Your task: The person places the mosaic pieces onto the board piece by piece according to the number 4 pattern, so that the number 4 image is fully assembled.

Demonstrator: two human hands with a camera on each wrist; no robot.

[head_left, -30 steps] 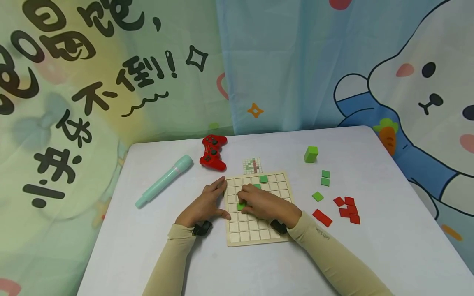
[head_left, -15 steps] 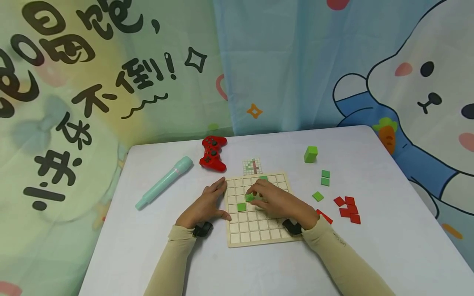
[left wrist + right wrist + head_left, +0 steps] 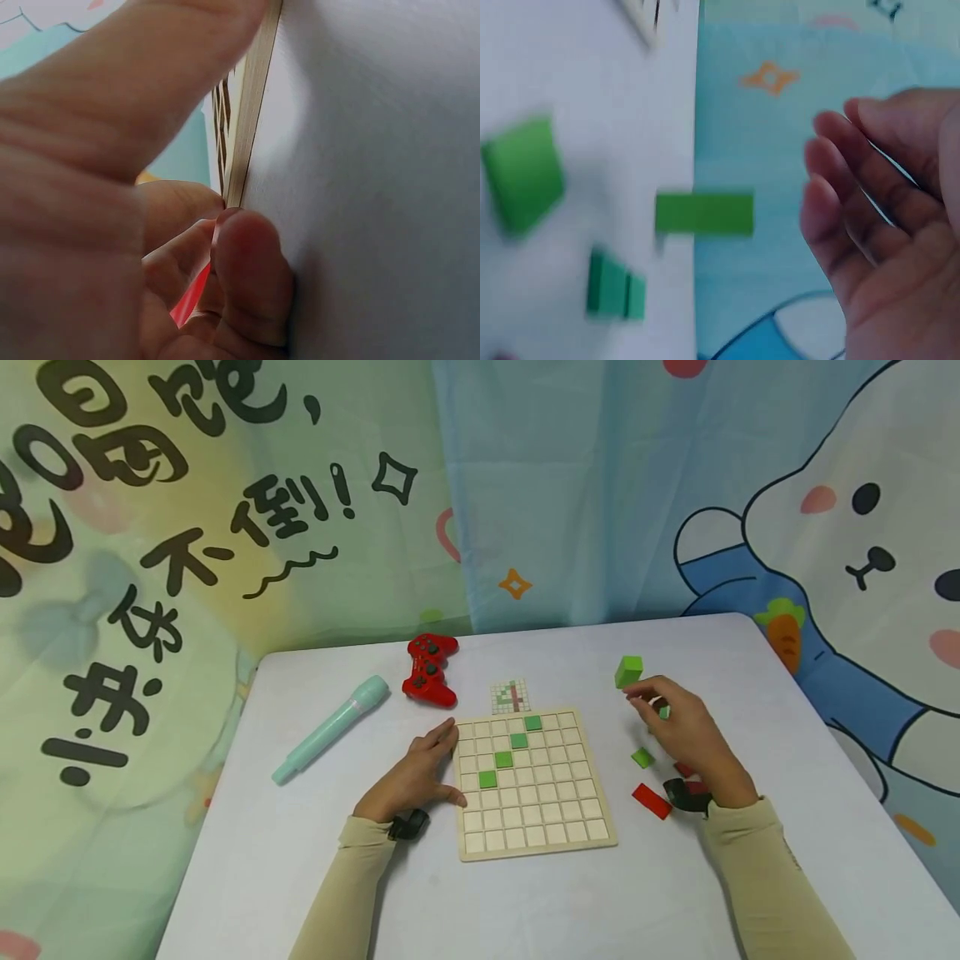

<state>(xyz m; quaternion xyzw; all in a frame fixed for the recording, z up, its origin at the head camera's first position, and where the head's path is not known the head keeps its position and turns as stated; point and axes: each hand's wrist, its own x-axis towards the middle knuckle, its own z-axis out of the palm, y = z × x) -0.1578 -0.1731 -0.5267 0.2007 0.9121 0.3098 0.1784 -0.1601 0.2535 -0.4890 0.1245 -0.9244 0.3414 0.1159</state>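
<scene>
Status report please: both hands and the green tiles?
Left hand steadies grid board. Right hand open, over loose green tiles. Four green tiles placed diagonally.

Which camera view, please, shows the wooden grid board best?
The head view: the whole board shows from above, with four green tiles in a diagonal. The left wrist view shows only its edge beside the left hand. The right wrist view catches just a blurred corner.
</scene>
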